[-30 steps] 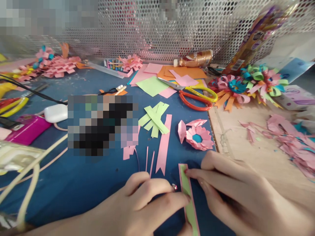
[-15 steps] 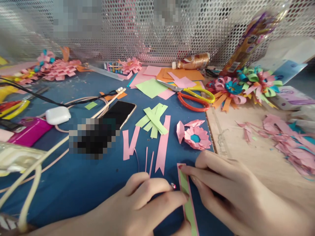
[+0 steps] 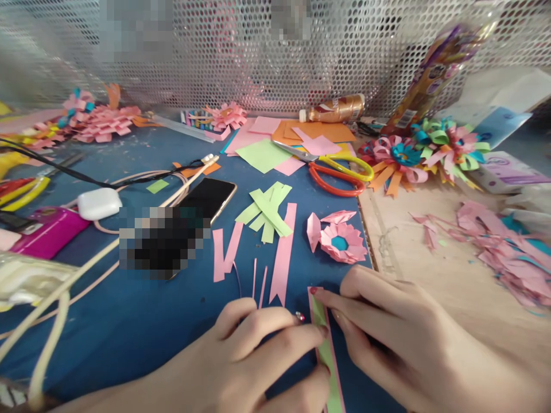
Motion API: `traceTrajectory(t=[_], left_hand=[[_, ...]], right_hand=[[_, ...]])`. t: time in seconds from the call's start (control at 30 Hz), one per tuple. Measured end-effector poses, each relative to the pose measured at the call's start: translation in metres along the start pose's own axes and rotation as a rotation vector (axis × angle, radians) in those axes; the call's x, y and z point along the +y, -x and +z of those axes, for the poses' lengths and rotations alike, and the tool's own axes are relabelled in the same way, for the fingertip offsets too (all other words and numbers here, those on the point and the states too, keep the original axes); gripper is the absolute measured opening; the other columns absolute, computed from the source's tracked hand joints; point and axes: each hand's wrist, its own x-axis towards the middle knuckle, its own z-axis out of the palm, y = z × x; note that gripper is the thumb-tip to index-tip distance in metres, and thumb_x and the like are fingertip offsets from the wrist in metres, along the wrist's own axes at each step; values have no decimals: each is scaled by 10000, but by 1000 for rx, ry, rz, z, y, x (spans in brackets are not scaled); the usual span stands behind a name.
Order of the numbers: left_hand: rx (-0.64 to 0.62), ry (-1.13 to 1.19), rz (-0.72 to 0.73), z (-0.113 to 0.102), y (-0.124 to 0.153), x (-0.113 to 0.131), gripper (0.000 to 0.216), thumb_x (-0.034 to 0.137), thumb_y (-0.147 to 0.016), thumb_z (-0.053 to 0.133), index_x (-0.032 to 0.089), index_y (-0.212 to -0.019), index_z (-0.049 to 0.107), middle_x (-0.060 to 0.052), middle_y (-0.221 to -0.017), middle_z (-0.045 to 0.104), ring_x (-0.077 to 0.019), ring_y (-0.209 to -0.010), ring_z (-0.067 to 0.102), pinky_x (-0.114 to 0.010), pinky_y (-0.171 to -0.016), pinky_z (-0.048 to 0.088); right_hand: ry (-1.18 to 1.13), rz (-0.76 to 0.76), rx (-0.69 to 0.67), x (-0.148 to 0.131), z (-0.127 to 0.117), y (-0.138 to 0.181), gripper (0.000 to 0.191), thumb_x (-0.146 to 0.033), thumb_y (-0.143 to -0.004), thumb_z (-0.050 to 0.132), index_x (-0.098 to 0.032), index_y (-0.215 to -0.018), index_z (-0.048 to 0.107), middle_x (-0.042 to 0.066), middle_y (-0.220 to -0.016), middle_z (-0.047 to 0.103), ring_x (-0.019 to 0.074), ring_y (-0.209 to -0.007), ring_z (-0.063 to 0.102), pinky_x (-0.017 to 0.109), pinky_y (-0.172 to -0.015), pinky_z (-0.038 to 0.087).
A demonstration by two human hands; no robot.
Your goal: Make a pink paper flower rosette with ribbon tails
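Note:
A green paper strip (image 3: 332,351) lies on a slightly wider pink strip, whose pink edges show along both sides. My right hand (image 3: 400,327) is closed, with its fingertips pressed on the strips' far end. From the left, my left hand (image 3: 262,361) holds the strips lower down, its curled fingertips on the green paper. A pink paper flower (image 3: 343,243) with a blue centre sits just beyond my right hand, beside folded pink petals (image 3: 313,232). A notched pink strip (image 3: 284,252) lies ahead of my left hand, under crossed green strips (image 3: 267,209).
Scissors (image 3: 333,170) with red and yellow handles lie by coloured paper sheets (image 3: 263,154). A phone (image 3: 213,198), cables and a white earbud case (image 3: 100,203) are at left. Pink scraps (image 3: 495,252) and finished paper flowers (image 3: 456,146) are at right; metal mesh (image 3: 224,51) stands behind.
The fingers of my left hand have shifted a little up along the strip and bent more. My right hand stays at the strip's far end. The view has moved slightly.

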Motion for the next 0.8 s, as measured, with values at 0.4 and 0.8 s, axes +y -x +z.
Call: traceTrajectory(t=[0.4,0.8], left_hand=[[15,27,-244,-1,-2,19,176,241,-798,550,292,-938,643,22,-781,571,-142,-799,503,-299,-776,387],[28,71,-312,0,-5,19,135,261,-790,573,306,-886,658,36,-778,584,-140,-832,497,-286,-764,370]], right_hand=[[87,-72,14,-1,1,-3,181,-113,-816,440,-130,-870,612,19,-678,463,109,-588,449,236,-475,372],[181,-202,-69,-3,-2,0,240,-61,-785,444,-168,-582,514,-2,-604,434,100,-522,359,262,-421,289]])
